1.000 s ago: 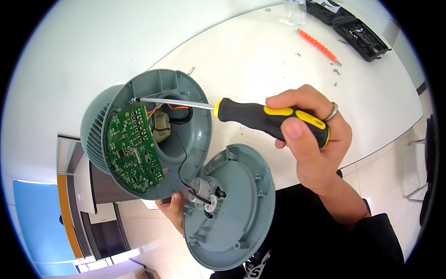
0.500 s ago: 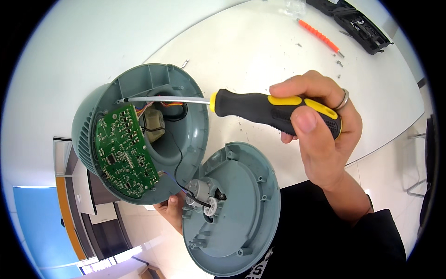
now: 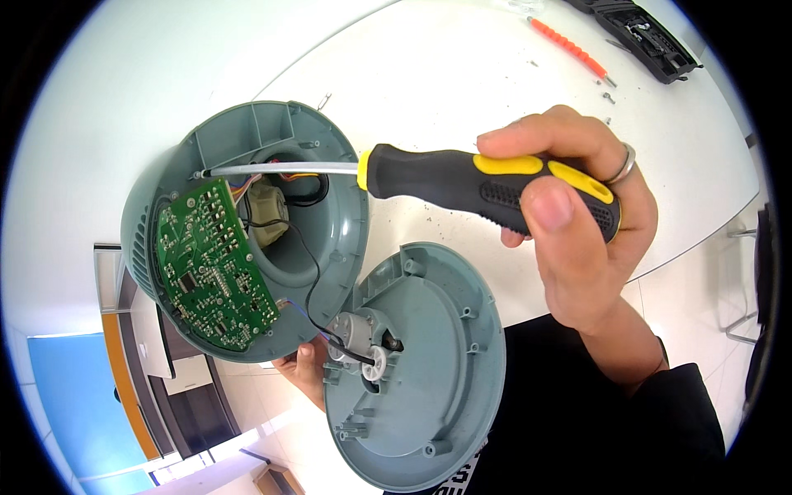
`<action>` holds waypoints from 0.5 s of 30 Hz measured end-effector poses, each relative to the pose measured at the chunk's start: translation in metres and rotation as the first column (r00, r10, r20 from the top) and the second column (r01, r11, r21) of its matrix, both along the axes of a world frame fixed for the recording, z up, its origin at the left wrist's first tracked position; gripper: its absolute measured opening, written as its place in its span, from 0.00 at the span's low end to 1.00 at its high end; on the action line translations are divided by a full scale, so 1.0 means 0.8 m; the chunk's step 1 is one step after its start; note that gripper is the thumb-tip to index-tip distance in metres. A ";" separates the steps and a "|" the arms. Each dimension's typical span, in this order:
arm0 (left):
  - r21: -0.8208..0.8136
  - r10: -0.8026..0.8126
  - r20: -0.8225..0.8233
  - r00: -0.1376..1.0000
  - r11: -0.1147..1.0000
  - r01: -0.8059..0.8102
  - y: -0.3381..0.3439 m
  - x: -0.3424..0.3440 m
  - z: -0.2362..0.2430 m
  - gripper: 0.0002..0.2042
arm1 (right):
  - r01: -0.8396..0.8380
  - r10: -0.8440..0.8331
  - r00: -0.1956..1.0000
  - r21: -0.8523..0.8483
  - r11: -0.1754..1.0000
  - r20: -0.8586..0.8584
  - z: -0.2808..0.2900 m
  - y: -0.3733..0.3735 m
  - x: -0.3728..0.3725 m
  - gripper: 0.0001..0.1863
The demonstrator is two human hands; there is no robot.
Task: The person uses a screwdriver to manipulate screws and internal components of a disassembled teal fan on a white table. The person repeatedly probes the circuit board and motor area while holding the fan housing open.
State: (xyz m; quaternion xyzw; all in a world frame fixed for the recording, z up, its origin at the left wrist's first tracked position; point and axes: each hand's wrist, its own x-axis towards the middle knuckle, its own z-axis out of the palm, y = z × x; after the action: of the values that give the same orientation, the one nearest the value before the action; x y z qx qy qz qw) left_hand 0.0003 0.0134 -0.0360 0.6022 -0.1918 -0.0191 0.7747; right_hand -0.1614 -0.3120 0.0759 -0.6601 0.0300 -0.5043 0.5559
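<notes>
My right hand (image 3: 577,223) grips a black and yellow screwdriver (image 3: 462,186); its metal shaft reaches left and its tip rests at the inner rim of a grey-green round housing (image 3: 247,132). Inside that housing sits a green circuit board (image 3: 210,264) with wires and a small coil part. A round grey-green cover (image 3: 429,371) with a small motor (image 3: 359,330) hangs by black wires beside it. My left hand (image 3: 305,371) is underneath, mostly hidden, with fingers showing between the housing and the cover, holding them up.
A white table (image 3: 462,74) lies below the parts. At its far right lie an orange screwdriver (image 3: 569,45), several loose screws and a black tray (image 3: 635,33). Floor and furniture show at the lower left.
The housing and cover have come closer to the camera. The screwdriver tip has stayed at the housing's inner rim while my right hand shifted slightly right.
</notes>
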 end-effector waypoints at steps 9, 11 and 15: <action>0.018 0.032 -0.012 0.999 0.999 -0.032 -0.022 -0.013 0.014 0.36 | 0.078 -0.076 0.997 -0.129 0.988 0.020 0.026 0.007 -0.013 0.28; 0.063 0.017 -0.043 0.999 0.998 -0.014 -0.007 -0.015 0.015 0.34 | -0.011 0.035 0.991 -0.190 0.982 0.126 0.023 0.000 -0.006 0.29; 0.101 -0.070 -0.076 0.995 0.992 0.078 -0.022 -0.010 0.020 0.29 | 0.133 -0.139 0.990 -0.438 0.889 0.018 0.044 0.002 -0.026 0.28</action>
State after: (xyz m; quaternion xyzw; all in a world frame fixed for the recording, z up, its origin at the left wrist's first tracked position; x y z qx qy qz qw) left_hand -0.0078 -0.0040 -0.0200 0.6329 -0.1847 -0.0794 0.7477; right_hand -0.1820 -0.3100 0.1111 -0.7677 -0.0343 -0.5312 0.3567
